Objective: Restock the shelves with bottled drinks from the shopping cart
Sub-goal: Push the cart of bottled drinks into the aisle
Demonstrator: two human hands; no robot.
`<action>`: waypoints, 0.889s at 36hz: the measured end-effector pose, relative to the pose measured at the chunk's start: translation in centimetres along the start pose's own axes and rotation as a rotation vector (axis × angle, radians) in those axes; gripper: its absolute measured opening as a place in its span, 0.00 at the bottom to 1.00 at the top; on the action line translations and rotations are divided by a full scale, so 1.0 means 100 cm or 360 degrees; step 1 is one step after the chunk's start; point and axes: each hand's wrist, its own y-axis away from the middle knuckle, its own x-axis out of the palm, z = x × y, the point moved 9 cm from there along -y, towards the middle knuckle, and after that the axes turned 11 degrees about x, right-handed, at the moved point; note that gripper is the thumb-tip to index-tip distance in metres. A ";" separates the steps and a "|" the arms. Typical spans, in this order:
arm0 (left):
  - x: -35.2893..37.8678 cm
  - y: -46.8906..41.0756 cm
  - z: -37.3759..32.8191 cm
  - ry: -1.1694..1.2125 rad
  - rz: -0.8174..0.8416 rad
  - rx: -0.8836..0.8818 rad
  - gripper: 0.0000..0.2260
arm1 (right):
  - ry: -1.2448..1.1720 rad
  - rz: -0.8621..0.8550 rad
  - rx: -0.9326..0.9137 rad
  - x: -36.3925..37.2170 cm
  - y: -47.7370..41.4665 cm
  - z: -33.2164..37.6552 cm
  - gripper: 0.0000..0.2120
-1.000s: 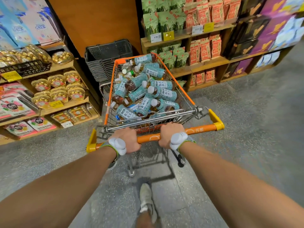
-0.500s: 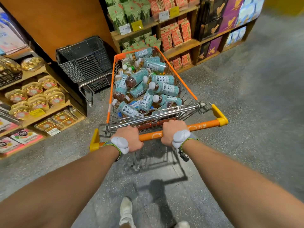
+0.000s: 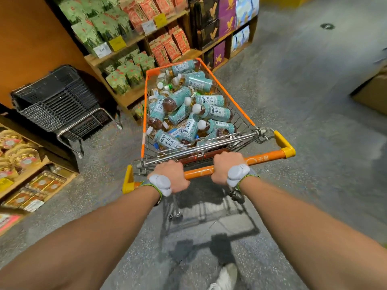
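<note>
Teal-labelled plastic tea bottles point(image 3: 206, 110) lie heaped in the orange-rimmed wire shopping cart point(image 3: 240, 114) mid-aisle; left hand point(image 3: 171, 174) and right hand point(image 3: 227, 166) each wrapped around its near orange handle bar point(image 3: 199, 171), snack shelves point(image 3: 134, 47) far left

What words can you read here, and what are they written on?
"东方美人": on the teal bottle labels in the cart.
Cart handle: printed characters, too blurred to read.
Price tags on the shelves: too small to read.
</note>
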 end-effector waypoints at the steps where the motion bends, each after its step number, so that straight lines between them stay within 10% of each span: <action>1: -0.001 -0.004 -0.008 -0.0011 -0.0002 0.0025 0.18 | -0.0007 -0.0004 0.0028 0.002 0.002 -0.009 0.08; 32: -0.078 -0.144 -0.243 -0.0442 -0.0020 0.0881 0.15 | -0.0466 0.0004 0.0909 0.026 0.051 -0.255 0.11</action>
